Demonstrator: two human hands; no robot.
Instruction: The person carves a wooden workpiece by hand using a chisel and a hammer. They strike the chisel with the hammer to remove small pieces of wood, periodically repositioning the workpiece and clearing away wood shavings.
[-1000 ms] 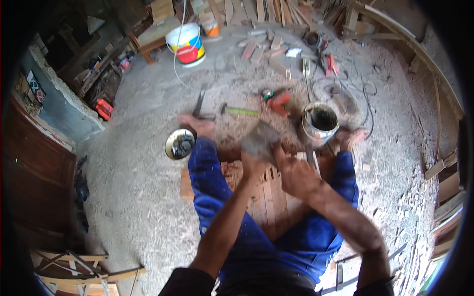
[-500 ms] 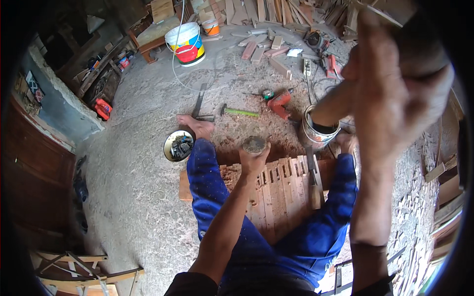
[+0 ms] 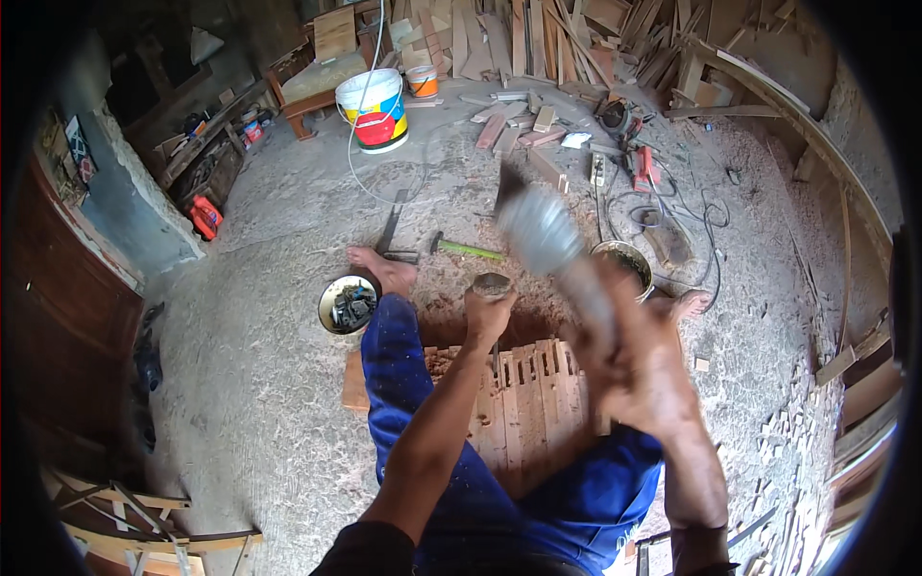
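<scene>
My left hand point(image 3: 488, 319) is wrapped round the handle of a chisel point(image 3: 491, 284), held upright with its worn, round butt facing up. Below the fist, part of its narrow blade shows at a row of wooden strips point(image 3: 543, 398) with slots cut near their far ends. The strips lie side by side between my legs, with chips scattered over them. My right hand point(image 3: 645, 374) grips a mallet point(image 3: 543, 228), smeared by motion. The mallet's pale, round head hangs beyond and right of the chisel, apart from it.
A bowl of metal parts point(image 3: 350, 305) sits by my left foot. Ahead lie a green-handled hammer point(image 3: 469, 250) and a metal square point(image 3: 392, 226). A bucket point(image 3: 629, 264) stands near my right foot. Farther off are a larger paint bucket point(image 3: 375, 110), wood offcuts point(image 3: 514, 130) and cables point(image 3: 706, 221).
The mallet and my right hand have come down and leftward from high at the right. My left hand stays on the chisel, and the view has shifted slightly.
</scene>
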